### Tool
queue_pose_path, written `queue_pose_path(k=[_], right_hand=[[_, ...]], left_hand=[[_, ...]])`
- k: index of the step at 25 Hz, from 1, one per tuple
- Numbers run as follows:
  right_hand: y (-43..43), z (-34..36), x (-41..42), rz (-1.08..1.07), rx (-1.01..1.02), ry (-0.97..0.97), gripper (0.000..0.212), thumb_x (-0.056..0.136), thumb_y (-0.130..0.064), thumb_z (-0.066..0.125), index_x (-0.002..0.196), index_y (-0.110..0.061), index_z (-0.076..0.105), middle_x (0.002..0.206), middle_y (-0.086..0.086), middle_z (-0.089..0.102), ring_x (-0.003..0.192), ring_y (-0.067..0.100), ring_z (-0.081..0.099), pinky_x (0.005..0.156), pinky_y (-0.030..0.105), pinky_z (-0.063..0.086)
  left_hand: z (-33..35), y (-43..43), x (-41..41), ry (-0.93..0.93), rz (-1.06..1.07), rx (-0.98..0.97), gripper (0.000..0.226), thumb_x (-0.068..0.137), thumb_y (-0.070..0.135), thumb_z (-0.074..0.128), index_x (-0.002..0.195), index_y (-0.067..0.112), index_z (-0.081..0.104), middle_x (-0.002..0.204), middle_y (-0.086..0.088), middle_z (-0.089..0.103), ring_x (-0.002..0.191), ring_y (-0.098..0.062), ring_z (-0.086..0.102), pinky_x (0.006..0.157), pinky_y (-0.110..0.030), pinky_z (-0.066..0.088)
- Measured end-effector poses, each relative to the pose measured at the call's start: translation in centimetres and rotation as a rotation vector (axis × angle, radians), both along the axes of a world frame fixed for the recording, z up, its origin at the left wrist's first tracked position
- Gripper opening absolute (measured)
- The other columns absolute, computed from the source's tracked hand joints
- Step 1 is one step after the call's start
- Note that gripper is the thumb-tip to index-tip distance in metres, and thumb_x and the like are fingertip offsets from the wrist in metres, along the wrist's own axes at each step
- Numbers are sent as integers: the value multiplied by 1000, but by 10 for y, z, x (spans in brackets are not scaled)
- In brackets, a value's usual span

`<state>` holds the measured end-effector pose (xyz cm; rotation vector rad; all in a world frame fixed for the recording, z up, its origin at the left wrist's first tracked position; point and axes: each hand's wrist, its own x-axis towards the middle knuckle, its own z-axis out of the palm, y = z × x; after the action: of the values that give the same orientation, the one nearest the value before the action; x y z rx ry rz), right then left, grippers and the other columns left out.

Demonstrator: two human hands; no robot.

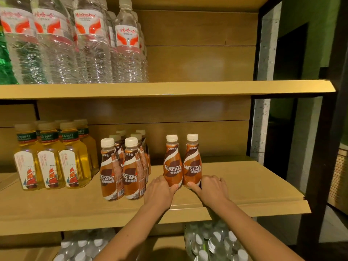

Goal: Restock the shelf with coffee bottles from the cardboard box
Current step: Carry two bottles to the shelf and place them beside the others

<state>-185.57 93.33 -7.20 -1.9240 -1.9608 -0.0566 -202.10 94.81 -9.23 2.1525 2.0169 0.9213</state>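
Two brown coffee bottles with white caps stand upright side by side on the middle wooden shelf. My left hand wraps the base of the left bottle. My right hand wraps the base of the right bottle. Both bottles rest on the shelf board and touch each other. To their left stands a group of several coffee bottles in rows, with a small gap between them and my left hand. The cardboard box is out of view.
Yellow tea bottles fill the left of the same shelf. Large water bottles stand on the upper shelf. Wrapped packs of water bottles lie below. A dark metal frame post bounds the shelf on the right.
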Motion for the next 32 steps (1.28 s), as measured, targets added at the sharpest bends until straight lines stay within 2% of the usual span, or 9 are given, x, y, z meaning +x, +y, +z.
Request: queue_pose_path(k=[6, 8, 12, 15, 18, 20, 22, 27, 32], right_hand=[[47, 3, -14, -34, -45, 38, 57, 86, -64, 40, 102, -14, 61, 110, 7, 66, 108, 23, 58, 104, 41, 35], [56, 2, -16, -36, -55, 40, 60, 87, -64, 39, 110, -13, 59, 118, 8, 63, 114, 24, 55, 106, 42, 34], [62, 1, -15, -34, -132, 19, 71, 90, -62, 29, 140, -12, 36, 150, 11, 34, 139, 28, 31, 114, 47, 22], [54, 8, -11, -17, -157, -4, 75, 91, -63, 26, 146, -11, 25, 156, 11, 23, 144, 28, 21, 116, 48, 15], [27, 20, -4, -17, -20, 14, 71, 91, -60, 32, 143, -12, 30, 155, 10, 27, 142, 26, 27, 116, 46, 19], [-2, 29, -1, -8, 74, -1, 65, 92, -56, 37, 141, -13, 36, 153, 9, 31, 139, 24, 32, 115, 44, 23], [-40, 40, -1, -3, 88, -28, 63, 93, -53, 40, 140, -13, 36, 153, 8, 32, 138, 24, 34, 115, 44, 25], [-139, 62, -7, -41, 75, -49, 58, 92, -45, 47, 139, -13, 38, 147, 9, 41, 131, 27, 43, 107, 41, 36], [-220, 58, -57, -19, 88, -15, 56, 92, -41, 51, 139, -13, 38, 148, 8, 39, 132, 27, 42, 109, 42, 36]], left_hand=[[-1, 50, -6, -34, 19, -80, 47, 90, 51, 45, 118, 13, 50, 118, -7, 58, 109, -24, 54, 95, -40, 45], [-2, 58, -7, -23, 21, -72, 48, 89, 52, 44, 118, 14, 50, 118, -7, 58, 110, -23, 53, 96, -39, 44], [-1, 64, -8, -21, 11, -95, 50, 88, 53, 43, 120, 15, 50, 120, -6, 56, 113, -23, 51, 100, -39, 42], [7, 56, -7, -87, -10, -124, 57, 87, 54, 46, 126, 13, 46, 127, -8, 52, 118, -24, 49, 103, -41, 41], [22, 18, 0, -120, -91, 30, 59, 86, 51, 51, 132, 17, 38, 130, -3, 51, 122, -21, 48, 103, -42, 43], [34, -15, 6, -75, -170, 172, 61, 87, 50, 51, 137, 20, 33, 134, 0, 49, 126, -18, 45, 104, -42, 42], [48, -51, 11, 1, -225, 232, 64, 88, 51, 50, 140, 20, 30, 140, 1, 45, 130, -16, 42, 106, -40, 40], [79, -136, 20, 109, -391, 184, 68, 90, 50, 48, 144, 15, 26, 148, -4, 36, 136, -19, 33, 113, -36, 29], [66, -222, -38, 171, -449, 80, 73, 90, 48, 50, 148, 16, 18, 153, -4, 28, 141, -21, 25, 116, -39, 19]])
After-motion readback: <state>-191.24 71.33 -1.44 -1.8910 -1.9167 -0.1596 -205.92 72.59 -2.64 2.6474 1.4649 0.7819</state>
